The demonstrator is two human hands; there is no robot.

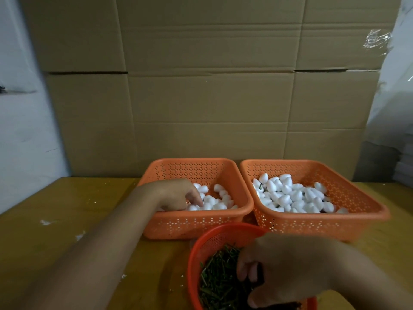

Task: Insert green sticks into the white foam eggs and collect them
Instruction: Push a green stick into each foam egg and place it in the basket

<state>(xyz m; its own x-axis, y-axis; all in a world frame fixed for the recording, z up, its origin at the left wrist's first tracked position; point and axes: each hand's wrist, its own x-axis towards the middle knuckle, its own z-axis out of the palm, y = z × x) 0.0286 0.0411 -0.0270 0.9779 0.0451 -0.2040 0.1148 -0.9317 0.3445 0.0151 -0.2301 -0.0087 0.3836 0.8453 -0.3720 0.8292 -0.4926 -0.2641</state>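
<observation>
Left hand [178, 194] reaches into left basket [196, 222], fingers curled down among foam eggs [214, 201]; whether it grips one, cannot tell. Left basket partly filled, eggs toward near right side. Right basket [321, 222] just beside it, holds larger heap of eggs [295, 198]; bit of green visible among them at left. Round basket [207, 245] nearest viewer, full of green sticks [219, 278]. Right hand [288, 267] over sticks, fingers curled; grip hidden, cannot tell. All rest on table [67, 220]; cardboard [201, 86] behind.
</observation>
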